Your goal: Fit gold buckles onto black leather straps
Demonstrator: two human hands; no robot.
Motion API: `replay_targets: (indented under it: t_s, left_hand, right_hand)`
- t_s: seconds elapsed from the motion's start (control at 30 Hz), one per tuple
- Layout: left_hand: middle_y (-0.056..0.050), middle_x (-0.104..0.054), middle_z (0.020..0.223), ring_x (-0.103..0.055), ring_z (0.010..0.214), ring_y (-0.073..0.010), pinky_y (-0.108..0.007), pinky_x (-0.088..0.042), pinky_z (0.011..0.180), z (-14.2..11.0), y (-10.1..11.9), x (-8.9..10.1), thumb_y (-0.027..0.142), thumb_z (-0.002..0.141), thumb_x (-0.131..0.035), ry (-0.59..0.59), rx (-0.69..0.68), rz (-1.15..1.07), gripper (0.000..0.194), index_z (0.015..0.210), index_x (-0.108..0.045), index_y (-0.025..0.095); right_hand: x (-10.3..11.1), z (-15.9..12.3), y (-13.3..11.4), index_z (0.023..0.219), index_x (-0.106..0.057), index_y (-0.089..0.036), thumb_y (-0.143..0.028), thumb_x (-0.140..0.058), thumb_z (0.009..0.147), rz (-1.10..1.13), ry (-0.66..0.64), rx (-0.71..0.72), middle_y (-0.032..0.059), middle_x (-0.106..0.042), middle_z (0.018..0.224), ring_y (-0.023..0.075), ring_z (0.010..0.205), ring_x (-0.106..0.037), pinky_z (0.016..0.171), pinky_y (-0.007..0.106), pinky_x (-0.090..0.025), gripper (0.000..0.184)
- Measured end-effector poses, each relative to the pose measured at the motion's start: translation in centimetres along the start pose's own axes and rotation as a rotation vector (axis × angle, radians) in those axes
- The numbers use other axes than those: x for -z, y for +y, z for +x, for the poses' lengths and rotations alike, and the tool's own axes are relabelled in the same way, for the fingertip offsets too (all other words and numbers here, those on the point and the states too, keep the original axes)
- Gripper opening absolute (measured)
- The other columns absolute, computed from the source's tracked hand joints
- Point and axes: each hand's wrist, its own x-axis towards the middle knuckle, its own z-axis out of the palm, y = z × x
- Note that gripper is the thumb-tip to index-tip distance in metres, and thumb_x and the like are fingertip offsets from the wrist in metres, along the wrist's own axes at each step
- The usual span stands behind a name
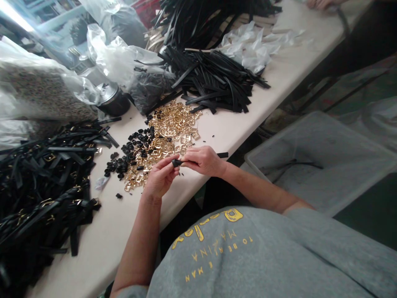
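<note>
My left hand (160, 178) and my right hand (202, 160) meet over the table's near edge, both pinched on a small black strap piece (177, 162) held between the fingertips. A short black end of the strap (222, 155) pokes out past my right wrist. Just beyond my hands lies a heap of gold metal buckles (167, 132), with small black loops (133, 151) scattered along its left side.
A pile of finished black straps with buckles (43, 182) fills the left. Loose black strips (214, 80) lie further back, beside clear plastic bags (124, 62) and a dark round tin (113, 101). A grey plastic bin (322, 161) stands on the floor right. Another person's hand (319, 4) shows at the top.
</note>
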Motion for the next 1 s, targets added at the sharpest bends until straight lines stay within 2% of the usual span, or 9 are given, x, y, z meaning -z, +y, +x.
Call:
replay_targets:
  t_s: [0.1,0.23,0.33,0.47,0.57,0.67,0.77,0.87,1.0]
  left_hand:
    - [-0.001,-0.07,0.07,-0.062,0.054,-0.0067,-0.013,-0.053,0.052,0.2,-0.1,-0.2,0.025,0.056,-0.094,0.019,0.011,0.051,0.039,0.087,-0.073,0.016]
    - [0.001,-0.065,0.062,-0.058,0.048,-0.0064,-0.014,-0.048,0.047,0.6,-0.5,-0.2,0.029,0.057,-0.093,0.054,-0.072,0.114,0.034,0.074,-0.067,0.016]
    - [0.001,-0.067,0.064,-0.061,0.052,-0.0072,-0.015,-0.05,0.051,0.6,-0.8,-0.5,0.03,0.056,-0.092,0.099,-0.148,0.134,0.034,0.076,-0.069,0.015]
    - [-0.003,-0.071,0.072,-0.067,0.061,-0.0108,-0.019,-0.055,0.058,0.4,-0.6,-0.8,0.033,0.056,-0.092,0.115,-0.117,0.167,0.038,0.083,-0.073,0.015]
    - [-0.001,-0.071,0.07,-0.066,0.057,-0.0103,-0.019,-0.054,0.056,0.4,-0.4,-0.9,0.033,0.051,-0.094,0.135,-0.121,0.17,0.04,0.079,-0.072,0.015]
    - [-0.001,-0.071,0.069,-0.066,0.056,-0.011,-0.02,-0.054,0.056,0.4,-0.5,-1.2,0.034,0.051,-0.094,0.143,-0.15,0.168,0.039,0.076,-0.071,0.016]
    - [-0.002,-0.072,0.071,-0.067,0.059,-0.0122,-0.022,-0.054,0.058,0.5,-0.9,-1.7,0.034,0.055,-0.093,0.082,-0.157,0.195,0.036,0.077,-0.071,0.016]
    - [-0.001,-0.07,0.066,-0.064,0.057,-0.0116,-0.022,-0.052,0.057,0.6,-1.2,-2.0,0.037,0.057,-0.091,0.024,-0.169,0.231,0.036,0.078,-0.07,0.016]
    - [0.004,-0.063,0.058,-0.054,0.049,-0.0082,-0.021,-0.045,0.05,0.6,-1.1,-1.6,0.039,0.059,-0.09,0.104,-0.297,0.311,0.035,0.073,-0.065,0.018]
  right_hand:
    - [0.1,-0.3,-0.1,0.086,-0.065,-0.019,-0.039,-0.045,0.103,-0.062,-0.049,-0.001,0.0014,-0.064,0.076,0.0125,0.068,-0.056,0.062,0.025,-0.037,0.033]
    - [0.3,-0.3,0.0,0.084,-0.066,-0.018,-0.042,-0.04,0.105,-0.158,-0.093,0.006,0.0021,-0.063,0.075,0.0129,0.067,-0.054,0.06,0.027,-0.034,0.04]
    - [0.3,-0.3,0.2,0.085,-0.066,-0.018,-0.041,-0.039,0.105,-0.23,-0.107,0.0,0.0025,-0.062,0.075,0.0132,0.068,-0.054,0.06,0.027,-0.032,0.04]
    - [0.2,-0.2,0.3,0.083,-0.065,-0.018,-0.039,-0.041,0.105,-0.284,-0.112,-0.009,0.0029,-0.064,0.076,0.0134,0.067,-0.055,0.061,0.028,-0.031,0.038]
    - [0.2,-0.1,0.1,0.088,-0.066,-0.018,-0.038,-0.043,0.104,-0.225,-0.13,-0.045,0.0036,-0.068,0.081,0.0141,0.071,-0.058,0.063,0.027,-0.034,0.034]
    - [0.1,-0.1,-0.1,0.116,-0.062,-0.019,-0.037,-0.044,0.103,-0.095,-0.112,-0.189,0.0029,-0.071,0.086,0.0147,0.072,-0.062,0.066,0.025,-0.038,0.029]
    - [-0.1,-0.2,-0.5,0.136,-0.051,-0.017,-0.035,-0.04,0.104,-0.014,-0.08,-0.312,0.0035,-0.073,0.088,0.0153,0.068,-0.063,0.064,0.025,-0.039,0.039]
    - [-0.4,-0.1,-0.9,0.138,-0.05,-0.014,-0.035,-0.037,0.104,0.065,-0.072,-0.328,0.0048,-0.073,0.087,0.0162,0.067,-0.063,0.064,0.026,-0.04,0.042]
    - [-0.3,0.3,-0.9,0.124,-0.061,-0.017,-0.041,-0.046,0.1,0.161,-0.077,-0.358,0.0033,-0.07,0.08,0.0166,0.069,-0.062,0.066,0.026,-0.043,0.037]
